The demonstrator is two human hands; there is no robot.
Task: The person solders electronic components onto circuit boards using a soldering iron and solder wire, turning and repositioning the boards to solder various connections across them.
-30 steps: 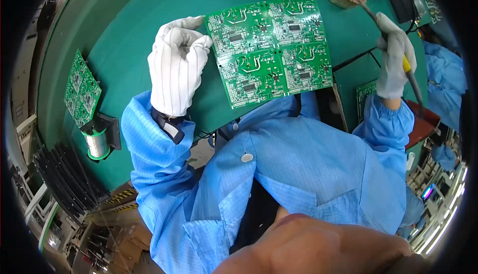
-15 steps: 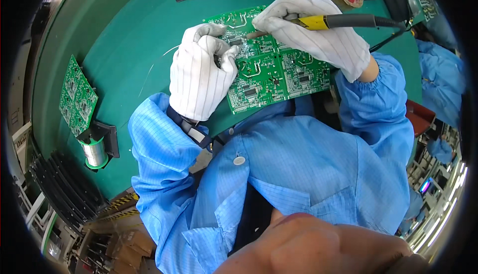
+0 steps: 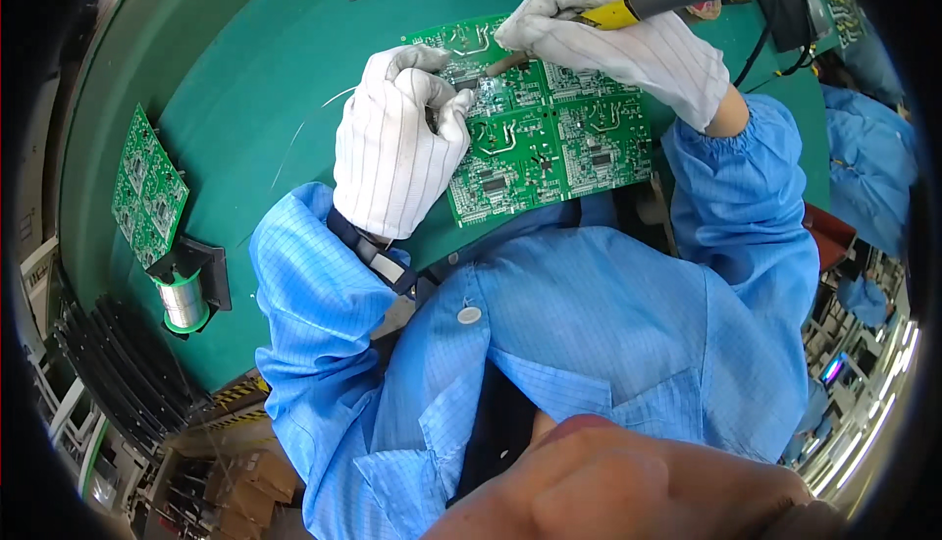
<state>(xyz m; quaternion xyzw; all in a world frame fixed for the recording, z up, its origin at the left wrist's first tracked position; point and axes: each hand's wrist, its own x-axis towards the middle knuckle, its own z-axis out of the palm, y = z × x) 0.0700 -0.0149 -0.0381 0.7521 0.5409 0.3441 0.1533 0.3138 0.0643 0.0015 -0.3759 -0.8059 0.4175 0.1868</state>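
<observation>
While a person in a blue anti-static smock leans over a green work mat (image 3: 255, 79), both white-gloved hands meet at a large green circuit board panel (image 3: 549, 138) lying flat near the middle of the mat, just beyond the person's chest. The panel is made up of several identical small boards joined together.

The left hand (image 3: 397, 143) rests on the panel's left edge, its fingers curled and pinched together at the far left corner; a thin strand of solder wire (image 3: 304, 133) trails away from it across the mat to the left, though whether the fingertips actually pinch the wire cannot be told.

The right hand (image 3: 613, 40) comes in from the right over the far edge of the panel, clenched around a soldering iron (image 3: 653, 2) with a yellow and black handle. The iron's tip points down and left onto the far part of the panel, close to the left hand's fingertips. A black cable runs from the handle toward the far right.

Well apart at the mat's left edge lie a second green circuit board (image 3: 147, 187) and, nearer, a spool of solder wire (image 3: 183, 300) upright in a black holder.
</observation>
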